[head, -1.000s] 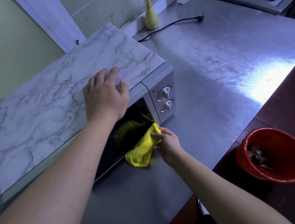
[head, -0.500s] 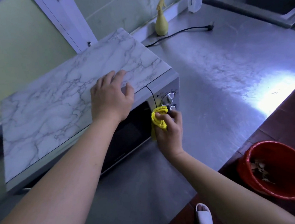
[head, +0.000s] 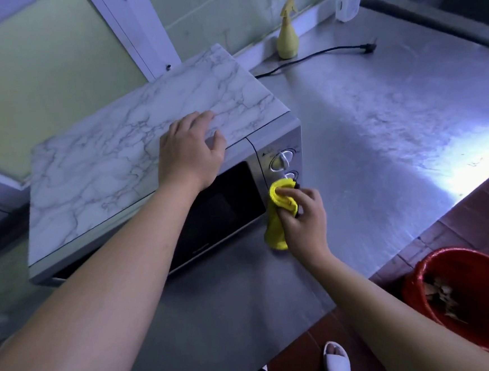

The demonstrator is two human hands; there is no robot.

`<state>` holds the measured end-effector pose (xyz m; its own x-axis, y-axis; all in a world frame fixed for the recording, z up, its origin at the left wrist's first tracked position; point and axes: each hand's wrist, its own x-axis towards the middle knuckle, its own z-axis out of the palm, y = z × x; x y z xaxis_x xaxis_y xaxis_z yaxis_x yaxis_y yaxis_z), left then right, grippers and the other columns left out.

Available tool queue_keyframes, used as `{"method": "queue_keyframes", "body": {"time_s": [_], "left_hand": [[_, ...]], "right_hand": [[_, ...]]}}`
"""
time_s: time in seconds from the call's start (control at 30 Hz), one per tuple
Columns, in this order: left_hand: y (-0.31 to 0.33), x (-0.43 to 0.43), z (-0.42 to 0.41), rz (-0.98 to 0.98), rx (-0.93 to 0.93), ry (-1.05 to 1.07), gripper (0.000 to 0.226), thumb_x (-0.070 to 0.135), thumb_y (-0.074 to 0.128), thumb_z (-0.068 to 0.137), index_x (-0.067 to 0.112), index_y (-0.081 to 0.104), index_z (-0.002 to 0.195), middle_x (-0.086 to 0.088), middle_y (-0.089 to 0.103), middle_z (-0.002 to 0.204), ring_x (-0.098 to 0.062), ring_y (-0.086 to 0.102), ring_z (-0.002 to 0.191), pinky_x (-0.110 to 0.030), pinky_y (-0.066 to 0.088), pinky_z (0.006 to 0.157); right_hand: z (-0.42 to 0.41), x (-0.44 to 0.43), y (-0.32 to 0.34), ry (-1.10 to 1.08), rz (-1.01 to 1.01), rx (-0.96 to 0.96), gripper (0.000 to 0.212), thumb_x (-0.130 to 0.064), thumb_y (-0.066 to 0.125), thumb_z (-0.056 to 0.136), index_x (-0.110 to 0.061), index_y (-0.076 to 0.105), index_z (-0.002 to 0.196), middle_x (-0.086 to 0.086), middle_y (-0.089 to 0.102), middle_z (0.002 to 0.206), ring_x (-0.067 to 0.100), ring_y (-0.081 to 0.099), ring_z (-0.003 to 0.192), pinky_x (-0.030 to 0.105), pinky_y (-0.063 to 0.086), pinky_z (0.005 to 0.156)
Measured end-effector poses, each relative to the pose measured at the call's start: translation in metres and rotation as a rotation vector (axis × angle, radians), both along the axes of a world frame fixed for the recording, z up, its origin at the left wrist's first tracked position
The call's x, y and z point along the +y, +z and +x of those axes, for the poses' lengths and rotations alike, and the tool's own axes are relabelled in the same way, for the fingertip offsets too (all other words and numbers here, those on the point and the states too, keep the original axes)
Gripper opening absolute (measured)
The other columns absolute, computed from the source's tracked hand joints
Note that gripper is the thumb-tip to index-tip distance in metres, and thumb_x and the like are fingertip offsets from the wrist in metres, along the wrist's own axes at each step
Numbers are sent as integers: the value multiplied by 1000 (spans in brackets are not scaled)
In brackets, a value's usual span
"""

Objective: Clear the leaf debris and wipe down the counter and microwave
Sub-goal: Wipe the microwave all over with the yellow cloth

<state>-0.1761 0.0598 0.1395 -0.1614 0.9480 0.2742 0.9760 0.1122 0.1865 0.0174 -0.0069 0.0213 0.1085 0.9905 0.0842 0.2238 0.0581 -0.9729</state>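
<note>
Head view: the right grip is curled round a bunched yellow cloth, thumb on top. It presses the cloth against the control panel of the microwave, right at the lower knob, which the cloth half covers. The upper knob sits bare just above. A tail of the cloth hangs below the grip, down toward the worktop at the microwave's front right corner.

The left grip lies flat on the microwave's marble-patterned top near its front edge, fingers relaxed and apart, holding nothing. The microwave stands on the left part of the worktop with its dark door closed.

Along the worktop's back edge stands a yellow spray bottle. A black power cord runs from behind the microwave, and its plug lies loose on the steel. A sink is set into the far right corner.

On the floor, past the worktop's front edge at the right, is a red bucket (with a thin red liner). It holds dry leaf debris at the bottom. A white slipper shows nearby.
</note>
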Motion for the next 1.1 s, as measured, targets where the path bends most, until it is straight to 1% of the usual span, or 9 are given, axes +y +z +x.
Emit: {"method": "queue_keyframes", "body": {"time_s": [0.17, 0.27, 0.37, 0.43, 0.57, 0.8, 0.9, 1.0, 1.1], "left_hand": [[0, 0, 1, 2, -6, 3, 50, 44, 40, 93, 28, 53, 139, 1, 51, 146, -22, 42, 135, -40, 30, 112], [0, 1, 0, 12, -5, 8, 53, 46, 38, 91, 29, 54, 138, 3, 52, 146, -21, 42, 135, -40, 30, 111], [-1, 1, -1, 14, 4, -2, 54, 47, 37, 91, 28, 53, 139, 3, 52, 145, -21, 43, 134, -41, 32, 110], [-1, 2, -2, 14, 1, -3, 54, 48, 36, 91, 28, 53, 139, 3, 52, 145, -21, 43, 134, -41, 32, 111], [-2, 1, -3, 24, 1, -5, 52, 47, 38, 92, 29, 53, 138, 4, 52, 145, -19, 43, 134, -40, 32, 111], [-3, 2, -3, 48, -3, -4, 51, 47, 39, 92, 28, 55, 137, 5, 54, 142, -19, 44, 131, -38, 32, 110], [-3, 1, -2, 45, -8, 3, 52, 47, 38, 92, 28, 55, 137, 5, 54, 143, -19, 44, 131, -38, 32, 110], [0, 0, 0, 28, -16, 9, 52, 47, 38, 92, 27, 54, 138, 4, 53, 144, -20, 44, 132, -38, 31, 111], [2, -1, 1, 8, -21, 20, 53, 46, 38, 92, 27, 53, 139, 5, 52, 145, -20, 42, 133, -37, 30, 112]], "right_hand": [[-12, 18, 58, -103, 401, 109, 27, -3, 65, 84, -9, 76, 108, 4, 55, 121, 24, 58, 114, 23, 44, 98], [-32, 27, 56, -99, 561, -105, 33, 8, 74, 78, -10, 78, 105, 14, 63, 116, 31, 59, 103, 41, 51, 90], [-43, 29, 24, -153, 633, -264, 32, 10, 78, 73, -10, 80, 98, 17, 68, 102, 28, 55, 91, 40, 54, 77], [-44, 22, -8, -137, 548, -309, 28, 9, 79, 71, -9, 79, 92, 16, 66, 95, 32, 57, 83, 38, 53, 70], [-43, 1, -67, 8, 103, -415, 29, 7, 75, 66, -8, 74, 90, 14, 62, 94, 40, 58, 81, 41, 53, 59], [-38, 2, -80, 122, 88, -559, 30, 2, 75, 60, -7, 70, 89, 17, 60, 93, 39, 55, 77, 36, 46, 55], [-32, 2, -74, 214, 92, -625, 34, 2, 71, 66, -8, 72, 98, 20, 60, 101, 42, 57, 85, 42, 50, 62], [-27, 7, -68, 393, -19, -741, 35, -13, 63, 85, -23, 70, 118, 11, 56, 117, 39, 52, 104, 40, 49, 74], [-16, 12, -66, 378, -273, -522, 32, -24, 63, 89, -32, 71, 119, 3, 61, 122, 33, 59, 109, 36, 48, 82]]}}
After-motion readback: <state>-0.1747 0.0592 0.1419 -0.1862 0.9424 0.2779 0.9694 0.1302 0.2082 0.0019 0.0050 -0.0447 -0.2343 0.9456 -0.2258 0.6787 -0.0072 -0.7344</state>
